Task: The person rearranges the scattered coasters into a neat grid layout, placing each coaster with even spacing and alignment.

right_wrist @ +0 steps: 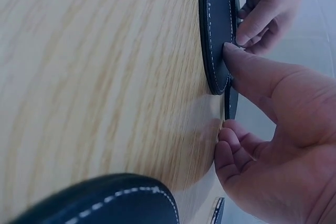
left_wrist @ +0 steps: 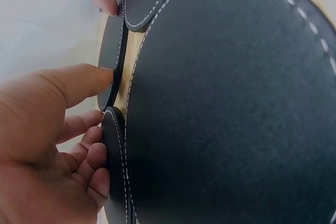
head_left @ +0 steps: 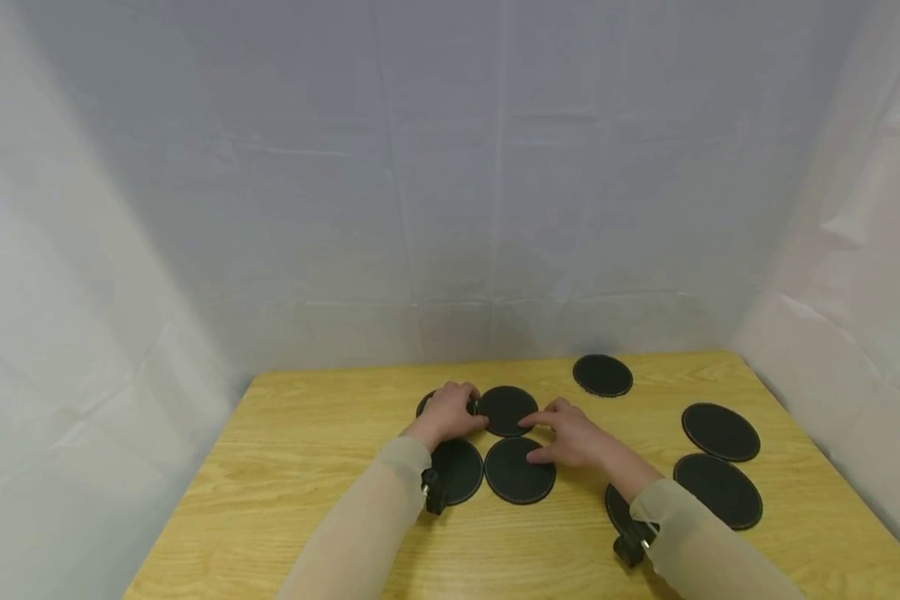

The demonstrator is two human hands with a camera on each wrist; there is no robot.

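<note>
Both hands are in at the middle of the frame, working on one round black coaster (head_left: pixel 506 410) with white stitching, lying flat on the desk (head_left: pixel 307 450) just above centre of the lower half. The left hand (head_left: pixel 446 414) comes at it from the left, thumb tip on the coaster's edge and the other fingers (left_wrist: pixel 94 158) curled loosely over a second coaster (head_left: pixel 425 403) that peeks out behind it at the left. The right hand (head_left: pixel 574 436) comes from the right, fingers narrow, forefinger and thumb (right_wrist: pixel 252 66) closing on the coaster's right edge; the right wrist view shows the thumb tip pressed against the rim, though whether it has a real pinch I cannot tell.

Just below sit two more coasters, one at lower left (head_left: pixel 456 471) partly under the left sleeve, one at lower centre (head_left: pixel 519 471) with the right hand's heel over its upper edge. The four lie close, nearly rim to rim.

To handle this well, I'd judge the edges matter: the coasters are thin and flat, so a fingertip must hook under the rim rather than press down on it. Sliding, not lifting, looks safer, since neighbours are near enough to get nudged. Keep the heel of the right hand light on the lower coaster so it doesn't drag along.

Further right in the frame, four more coasters (head_left: pixel 720 431) lie well apart.
</note>
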